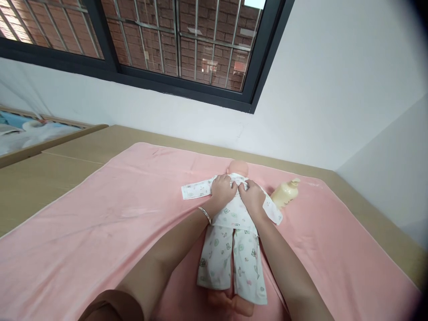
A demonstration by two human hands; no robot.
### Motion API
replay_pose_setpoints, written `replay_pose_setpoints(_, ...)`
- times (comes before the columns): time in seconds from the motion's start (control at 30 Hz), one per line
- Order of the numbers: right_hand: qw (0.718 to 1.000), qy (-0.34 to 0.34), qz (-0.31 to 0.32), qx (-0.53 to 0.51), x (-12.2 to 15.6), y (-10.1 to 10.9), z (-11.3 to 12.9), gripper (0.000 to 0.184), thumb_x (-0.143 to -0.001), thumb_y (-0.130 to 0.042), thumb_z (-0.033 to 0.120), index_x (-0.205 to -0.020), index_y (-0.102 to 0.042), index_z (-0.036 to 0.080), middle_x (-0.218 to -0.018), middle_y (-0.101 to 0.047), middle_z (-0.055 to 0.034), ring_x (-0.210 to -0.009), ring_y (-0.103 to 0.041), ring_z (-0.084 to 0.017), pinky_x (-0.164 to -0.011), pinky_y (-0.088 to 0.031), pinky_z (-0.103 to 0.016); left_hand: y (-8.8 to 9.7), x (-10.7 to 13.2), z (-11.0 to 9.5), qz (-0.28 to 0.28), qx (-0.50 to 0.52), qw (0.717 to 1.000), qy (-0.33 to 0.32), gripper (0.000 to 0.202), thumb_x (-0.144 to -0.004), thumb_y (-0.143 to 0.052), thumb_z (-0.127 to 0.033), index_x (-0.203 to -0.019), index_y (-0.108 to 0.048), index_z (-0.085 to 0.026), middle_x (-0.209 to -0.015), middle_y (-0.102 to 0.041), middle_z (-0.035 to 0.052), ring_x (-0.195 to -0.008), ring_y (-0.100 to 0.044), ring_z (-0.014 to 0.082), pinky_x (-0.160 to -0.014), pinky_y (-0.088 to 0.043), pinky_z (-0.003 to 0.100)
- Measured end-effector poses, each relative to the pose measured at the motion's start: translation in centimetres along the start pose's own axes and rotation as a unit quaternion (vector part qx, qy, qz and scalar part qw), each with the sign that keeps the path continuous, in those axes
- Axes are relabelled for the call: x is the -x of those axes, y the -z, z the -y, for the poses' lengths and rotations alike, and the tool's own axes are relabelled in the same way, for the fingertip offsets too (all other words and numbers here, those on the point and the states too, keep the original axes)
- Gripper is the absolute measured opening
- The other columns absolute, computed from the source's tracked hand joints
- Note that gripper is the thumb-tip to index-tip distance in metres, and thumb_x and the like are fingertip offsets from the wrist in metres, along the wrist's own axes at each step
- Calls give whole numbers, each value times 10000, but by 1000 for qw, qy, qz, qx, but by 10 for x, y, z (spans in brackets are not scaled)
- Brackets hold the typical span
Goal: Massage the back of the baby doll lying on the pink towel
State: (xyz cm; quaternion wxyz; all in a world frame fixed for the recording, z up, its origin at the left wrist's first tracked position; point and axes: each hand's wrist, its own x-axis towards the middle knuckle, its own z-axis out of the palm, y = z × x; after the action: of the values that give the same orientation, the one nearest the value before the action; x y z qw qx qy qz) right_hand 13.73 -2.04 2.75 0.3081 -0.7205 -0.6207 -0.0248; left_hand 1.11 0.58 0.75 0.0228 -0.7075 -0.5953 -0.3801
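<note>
A baby doll [238, 167] lies on its back on a pink sheet [150, 174], its head toward the wall and its feet toward me. It wears a white patterned top [234, 214] and matching trousers [216, 258]; its bare feet show below the cuffs. My left hand [222, 191], with a bracelet at the wrist, is closed on the top near the neck. On the other side of the neckline, my right hand [252, 196] pinches the same top. Both sleeves stretch out sideways. My fingers partly cover the doll's chest.
A pale yellow bottle [285, 193] lies on the sheet to the right of the doll. Wooden board [76, 158] borders the sheet, and a white wall [301, 111] with a barred, dark-framed window [252, 100] rises behind. Plastic-wrapped items [36, 133] sit at far left.
</note>
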Motion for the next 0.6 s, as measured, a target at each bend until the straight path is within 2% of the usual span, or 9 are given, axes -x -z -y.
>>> replay_pose_setpoints(0.3,999,39,17,9,-5,-3,-4,343,-915,-466,362,-1137,-656,183,-1089,-695,-95,-1018,-615,-239,-805,-405,-289,4,-5,0,43,17,999,13,192,-863,-538,-261,-996,-645,-173,-1062,-684,107,-1081,-583,267,-967,-436,395)
replay_pose_setpoints(0.6,994,104,22,-1,-10,-6,-9,330,-922,-432,272,-1149,-651,177,-1147,-690,-91,-1070,-595,-234,-921,-378,-304,-3,-7,5,71,21,997,-10,228,-891,-489,-254,-1052,-635,-184,-1187,-651,107,-1164,-551,262,-1024,-404,414)
